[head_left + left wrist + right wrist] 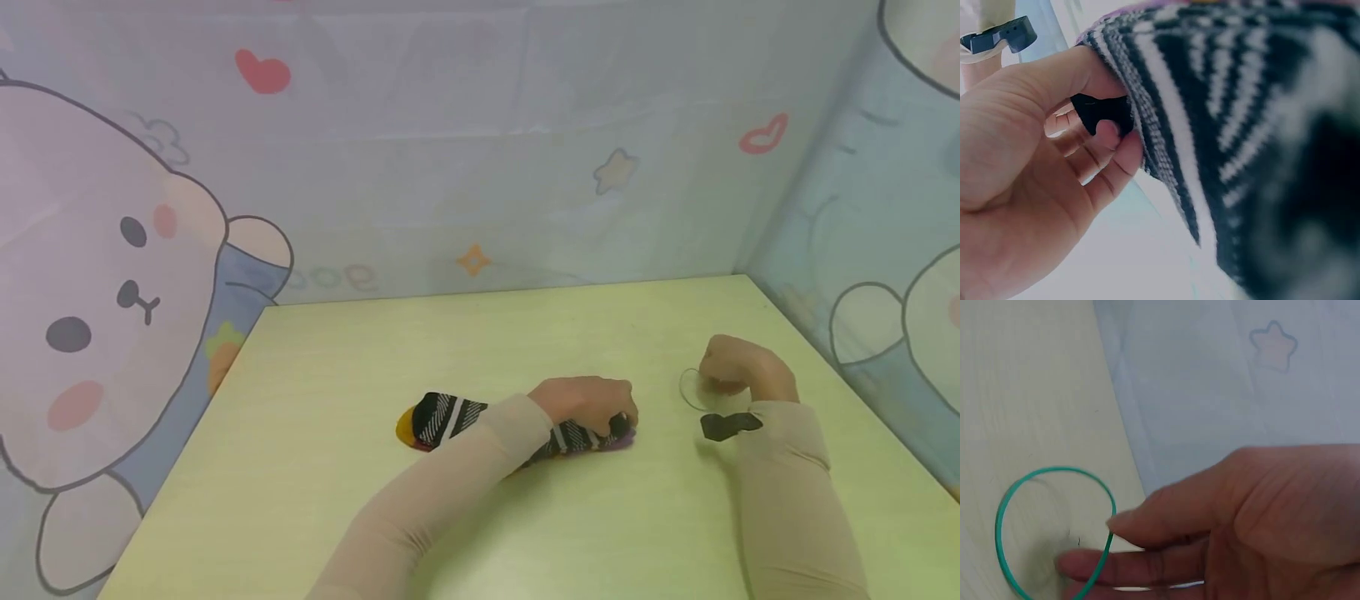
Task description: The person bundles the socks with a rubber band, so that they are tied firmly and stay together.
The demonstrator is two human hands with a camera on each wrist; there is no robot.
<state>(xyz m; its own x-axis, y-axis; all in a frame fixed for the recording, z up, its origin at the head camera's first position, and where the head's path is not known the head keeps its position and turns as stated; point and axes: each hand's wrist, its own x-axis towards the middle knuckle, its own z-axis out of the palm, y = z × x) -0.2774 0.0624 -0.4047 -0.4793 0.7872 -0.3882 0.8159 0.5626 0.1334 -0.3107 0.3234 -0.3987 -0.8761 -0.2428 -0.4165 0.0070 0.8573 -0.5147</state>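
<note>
A stack of socks, the top one black with white stripes and hatching, lies across the middle of the table. Yellow, red and purple edges show beneath it. My left hand grips the right end of the stack. In the left wrist view the thumb lies on the near side of the patterned sock, with fingers curled behind it; part of them is hidden. Off to the right, my right hand is raised above the table. It pinches a thin green rubber band between thumb and fingers, and the loop hangs round.
The pale yellow table ends at a printed cloth backdrop behind and on both sides. A dark wrist strap device sits on my right wrist. My left forearm crosses in front of part of the socks.
</note>
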